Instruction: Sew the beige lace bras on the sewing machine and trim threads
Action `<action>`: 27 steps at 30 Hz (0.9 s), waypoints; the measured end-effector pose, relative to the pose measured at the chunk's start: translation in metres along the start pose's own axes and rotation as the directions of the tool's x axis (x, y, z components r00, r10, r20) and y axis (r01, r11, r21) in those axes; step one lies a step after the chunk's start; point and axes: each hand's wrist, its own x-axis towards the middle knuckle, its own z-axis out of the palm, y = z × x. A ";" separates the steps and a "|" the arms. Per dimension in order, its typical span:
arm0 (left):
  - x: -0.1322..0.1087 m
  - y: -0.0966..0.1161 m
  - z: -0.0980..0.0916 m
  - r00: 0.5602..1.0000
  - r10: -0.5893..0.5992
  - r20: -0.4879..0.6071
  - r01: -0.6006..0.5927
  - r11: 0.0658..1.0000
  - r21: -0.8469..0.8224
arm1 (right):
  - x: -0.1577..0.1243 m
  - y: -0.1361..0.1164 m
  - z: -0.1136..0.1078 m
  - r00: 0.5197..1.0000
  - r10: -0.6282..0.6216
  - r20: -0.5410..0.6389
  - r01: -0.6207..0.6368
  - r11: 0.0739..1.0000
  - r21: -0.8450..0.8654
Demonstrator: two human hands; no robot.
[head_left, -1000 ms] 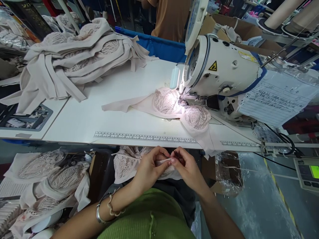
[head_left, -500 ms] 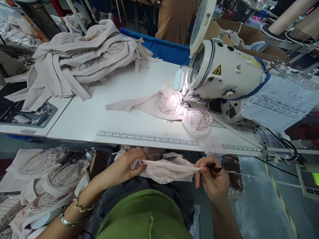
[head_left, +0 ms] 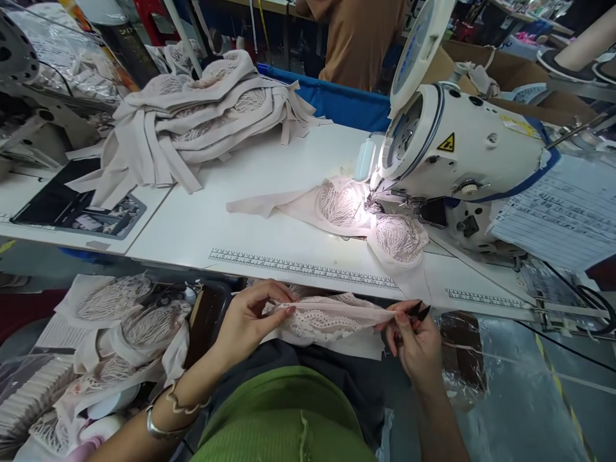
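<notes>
In my lap, below the table edge, I hold a pale pink lace garment (head_left: 327, 319) stretched flat between both hands. My left hand (head_left: 250, 317) pinches its left end, fingers closed on the fabric. My right hand (head_left: 416, 340) grips the right end and also holds small black thread snips (head_left: 418, 312) between the fingers. On the white table (head_left: 202, 224) another pink lace bra (head_left: 366, 215) lies under the needle of the white sewing machine (head_left: 457, 154), lit by its lamp.
A heap of pink lace pieces and straps (head_left: 202, 119) sits at the table's far left. More lace pieces (head_left: 125, 321) lie in a bin at my lower left. A paper sheet (head_left: 563, 212) hangs at the right. A person in a brown top (head_left: 360, 35) stands behind the table.
My hands, close together a second ago, have pulled apart and stretched the lace piece out sideways. The view has shifted a little to the left.
</notes>
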 end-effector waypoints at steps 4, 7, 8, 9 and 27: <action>-0.002 0.000 0.001 0.998 -0.045 0.040 0.045 0.999 -0.006 | 0.002 -0.003 0.005 0.998 0.067 0.019 -0.063 0.987 -0.150; -0.002 -0.001 -0.002 0.999 -0.001 0.043 -0.004 0.993 0.117 | 0.003 -0.008 0.011 0.996 0.084 -0.023 -0.087 0.946 -0.311; -0.001 -0.001 -0.004 0.999 0.011 0.033 -0.016 0.988 0.152 | 0.003 -0.009 0.012 0.995 0.089 -0.037 -0.096 0.936 -0.339; -0.001 -0.001 -0.004 1.000 0.017 0.025 -0.021 0.983 0.181 | 0.003 -0.010 0.014 0.994 0.097 -0.048 -0.108 0.931 -0.349; -0.003 -0.005 -0.006 0.976 -0.007 -0.219 0.063 0.967 0.248 | 0.001 -0.003 0.016 0.997 0.032 -0.065 -0.040 0.992 -0.120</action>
